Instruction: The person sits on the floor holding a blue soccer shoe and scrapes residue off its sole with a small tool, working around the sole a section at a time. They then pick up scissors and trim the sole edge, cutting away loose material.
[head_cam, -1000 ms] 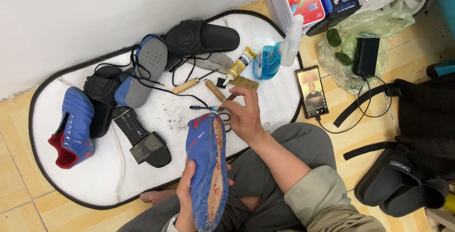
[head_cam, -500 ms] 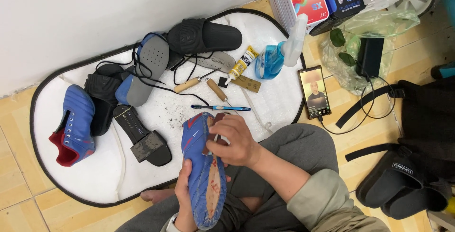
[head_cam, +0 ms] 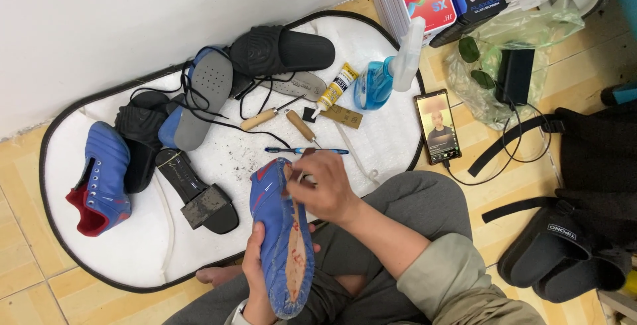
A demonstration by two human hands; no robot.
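Head view: left hand [head_cam: 255, 268] cradling blue shoe [head_cam: 282, 245] sole-up for access, right hand [head_cam: 325, 186] pinching something tiny against it

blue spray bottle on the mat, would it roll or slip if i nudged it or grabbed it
The blue spray bottle lies on its side on the white mat, so a nudge would probably pivot it, its white trigger head checking a full roll. Its glossy plastic may feel slippery. It likely stays rigid when gripped.

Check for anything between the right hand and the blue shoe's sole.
Nothing visible stands between them: the right hand already rests against the upturned sole of the blue shoe, which the left hand holds from below. The blue-handled toothbrush lies beyond on the white mat, clear of both.
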